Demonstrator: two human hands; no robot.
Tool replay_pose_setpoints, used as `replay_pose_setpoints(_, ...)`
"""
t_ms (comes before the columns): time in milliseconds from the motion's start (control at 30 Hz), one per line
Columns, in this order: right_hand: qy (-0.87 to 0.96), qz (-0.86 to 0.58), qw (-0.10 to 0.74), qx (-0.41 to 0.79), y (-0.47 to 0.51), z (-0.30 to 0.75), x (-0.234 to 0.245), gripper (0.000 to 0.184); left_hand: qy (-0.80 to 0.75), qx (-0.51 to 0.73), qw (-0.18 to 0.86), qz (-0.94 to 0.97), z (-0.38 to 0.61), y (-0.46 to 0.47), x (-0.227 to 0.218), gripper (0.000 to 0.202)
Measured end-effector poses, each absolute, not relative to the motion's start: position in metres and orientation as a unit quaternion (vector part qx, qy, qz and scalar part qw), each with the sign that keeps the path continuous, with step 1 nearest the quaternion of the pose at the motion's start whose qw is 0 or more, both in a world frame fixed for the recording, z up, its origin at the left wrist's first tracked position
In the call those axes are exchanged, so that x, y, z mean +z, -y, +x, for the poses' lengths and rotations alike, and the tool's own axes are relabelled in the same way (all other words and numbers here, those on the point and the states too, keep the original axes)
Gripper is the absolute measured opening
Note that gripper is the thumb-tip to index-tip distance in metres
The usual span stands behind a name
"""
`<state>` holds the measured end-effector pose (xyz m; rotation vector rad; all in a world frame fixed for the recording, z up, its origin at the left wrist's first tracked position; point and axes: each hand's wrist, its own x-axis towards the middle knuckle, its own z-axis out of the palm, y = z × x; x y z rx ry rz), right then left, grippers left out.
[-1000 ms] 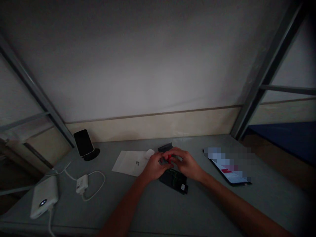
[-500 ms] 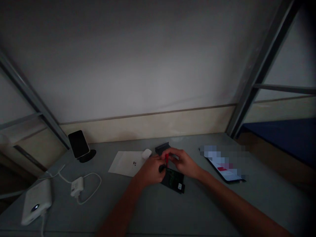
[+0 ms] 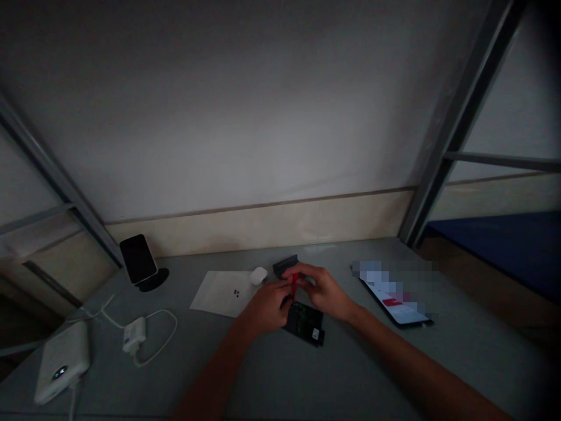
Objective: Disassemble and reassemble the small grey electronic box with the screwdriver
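My right hand (image 3: 326, 293) pinches a small red-handled screwdriver (image 3: 295, 281), held upright with its lower end down at a dark flat device (image 3: 305, 323). A green circuit board area and a small white label show on that device. My left hand (image 3: 265, 307) is closed at the device's left edge, fingers curled close to the screwdriver. Its fingertips and the screwdriver's tip are partly hidden. Just behind the hands lies a dark box-like case (image 3: 284, 266). Several tiny dark screws (image 3: 236, 293) lie on a white sheet (image 3: 210, 295) to the left.
A small white rounded case (image 3: 258, 276) rests on the sheet's right side. On the right lies a lit tablet (image 3: 403, 307), partly pixelated. Leftward are a phone on a stand (image 3: 138, 259), a white adapter with cable (image 3: 134, 335) and a white power bank (image 3: 63, 362).
The view has shifted slightly. Both hands hold nearly the same pose, with the screwdriver still upright over the device.
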<state>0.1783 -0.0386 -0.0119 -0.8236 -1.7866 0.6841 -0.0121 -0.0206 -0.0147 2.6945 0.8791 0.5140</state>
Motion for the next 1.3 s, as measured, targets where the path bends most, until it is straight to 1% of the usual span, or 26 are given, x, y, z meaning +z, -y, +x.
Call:
replay_pose_setpoints(133,0.682,-0.350,0.560,0.314,0.034,0.192,-0.007,0.026,-0.313,0.163,0.131,0.926,-0.013,0.021,-0.013,0.015)
replay_pose_setpoints(167,0.679,-0.350,0.554,0.331,0.032,0.196,-0.006,0.028,-0.315,0.160,0.132,0.926,-0.013,0.022,-0.013,0.015)
replay_pose_setpoints(233,0.705,-0.350,0.509,0.348,0.029,0.200,-0.005,0.027,-0.315,0.158,0.132,0.927,-0.014,0.023,-0.011,0.017)
replay_pose_setpoints(333,0.761,-0.345,0.441,0.328,0.029,0.198,-0.008,0.024,-0.318,0.145,0.122,0.929,-0.015,0.024,-0.007,0.018)
replay_pose_setpoints(400,0.775,-0.345,0.429,0.311,0.030,0.193,-0.011,0.025,-0.328,0.121,0.113,0.930,-0.014,0.023,-0.003,0.018)
replay_pose_setpoints(600,0.757,-0.370,0.468,0.266,0.028,0.191,-0.014,0.028,-0.347,0.023,0.061,0.936,0.002,0.019,0.011,0.018)
replay_pose_setpoints(767,0.727,-0.407,0.499,0.239,0.021,0.201,-0.016,0.028,-0.321,0.016,0.024,0.947,0.004,0.024,0.011,0.020)
replay_pose_setpoints(900,0.710,-0.427,0.509,0.232,0.015,0.205,-0.022,0.027,-0.299,0.014,0.058,0.953,-0.004,0.020,0.008,0.014)
replay_pose_setpoints(1067,0.717,-0.424,0.499,0.238,0.013,0.206,-0.025,0.027,-0.297,0.034,0.101,0.949,-0.009,0.014,0.012,0.014)
replay_pose_setpoints(1167,0.725,-0.423,0.489,0.238,0.014,0.206,-0.024,0.028,-0.292,0.025,0.071,0.953,-0.007,0.013,0.014,0.015)
replay_pose_setpoints(1300,0.729,-0.425,0.486,0.229,0.015,0.205,-0.021,0.028,-0.296,-0.029,-0.003,0.955,0.002,0.016,0.015,0.018)
